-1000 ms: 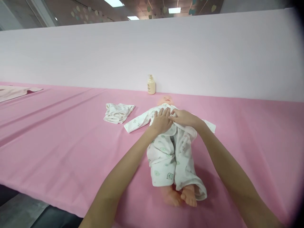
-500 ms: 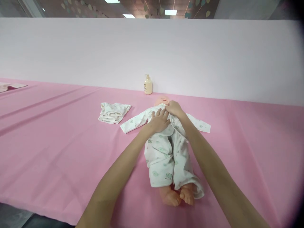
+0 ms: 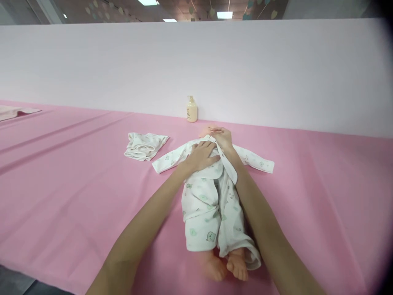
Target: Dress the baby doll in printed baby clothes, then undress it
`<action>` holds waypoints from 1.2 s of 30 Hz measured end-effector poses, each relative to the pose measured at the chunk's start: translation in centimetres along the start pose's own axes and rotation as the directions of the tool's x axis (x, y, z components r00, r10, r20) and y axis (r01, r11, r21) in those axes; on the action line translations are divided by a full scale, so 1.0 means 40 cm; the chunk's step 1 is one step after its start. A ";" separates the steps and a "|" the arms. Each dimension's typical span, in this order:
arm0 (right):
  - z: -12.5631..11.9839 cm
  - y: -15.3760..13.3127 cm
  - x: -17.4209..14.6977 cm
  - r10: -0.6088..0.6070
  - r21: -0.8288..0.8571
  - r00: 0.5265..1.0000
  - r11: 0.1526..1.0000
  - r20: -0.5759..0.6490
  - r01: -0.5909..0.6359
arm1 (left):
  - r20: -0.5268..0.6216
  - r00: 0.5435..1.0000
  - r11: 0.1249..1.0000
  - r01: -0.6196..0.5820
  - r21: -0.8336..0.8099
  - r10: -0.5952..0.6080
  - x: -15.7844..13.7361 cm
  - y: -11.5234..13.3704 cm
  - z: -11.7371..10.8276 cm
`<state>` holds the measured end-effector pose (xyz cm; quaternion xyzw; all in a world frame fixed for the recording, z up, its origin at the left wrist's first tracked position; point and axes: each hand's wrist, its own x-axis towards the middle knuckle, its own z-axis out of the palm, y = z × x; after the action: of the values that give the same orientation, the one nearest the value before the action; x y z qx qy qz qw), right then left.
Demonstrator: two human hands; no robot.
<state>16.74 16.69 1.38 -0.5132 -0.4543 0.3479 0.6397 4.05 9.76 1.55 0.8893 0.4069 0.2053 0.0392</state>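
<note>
A baby doll (image 3: 211, 269) lies on its back, feet toward me, in a white printed shirt (image 3: 172, 158) and matching pants (image 3: 201, 229). Its sleeves spread out to both sides. My left hand (image 3: 202, 155) rests flat on the doll's chest, fingers extended. At the collar and the lower face is my right hand (image 3: 223, 137), its fingers stretched out to the left and covering most of the face. The edge of the shirt's front flap (image 3: 229, 169) lies against my right wrist and forearm. My right thumb is hard to make out.
A folded white printed cloth (image 3: 145, 146) lies left of the doll. Beyond its head stands a cream pump bottle (image 3: 192, 110) against the white wall (image 3: 123, 65). Pink fabric (image 3: 76, 196) covers the table, and a pale pink cloth (image 3: 15, 112) lies at the far left.
My right hand has turned at the collar, its fingers now stretched across the doll's face. The shirt's front flap has shifted against my right forearm. My left hand stays on the chest.
</note>
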 end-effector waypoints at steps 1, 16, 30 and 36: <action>0.000 0.005 -0.002 -0.029 -0.046 1.000 0.999 -0.002 0.028 | -0.031 0.999 0.998 0.034 -0.048 -0.036 0.010 -0.005 0.001; -0.010 -0.001 -0.019 -0.111 -0.200 0.986 0.976 -0.125 0.084 | -0.272 0.744 0.769 0.639 0.017 -0.611 0.200 0.003 0.041; 0.006 0.003 -0.018 -0.057 -0.196 0.989 0.980 -0.135 0.029 | -0.269 0.742 0.789 0.572 -0.226 -0.614 0.148 -0.046 0.057; 0.003 -0.004 -0.021 -0.052 -0.203 0.986 0.979 -0.156 0.020 | -0.266 0.754 0.799 0.549 -0.246 -0.600 0.148 -0.056 0.058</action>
<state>16.33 15.93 1.37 -0.5930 -0.4435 0.2462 0.6253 6.86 15.86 0.87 0.6675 0.6443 0.3596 0.0995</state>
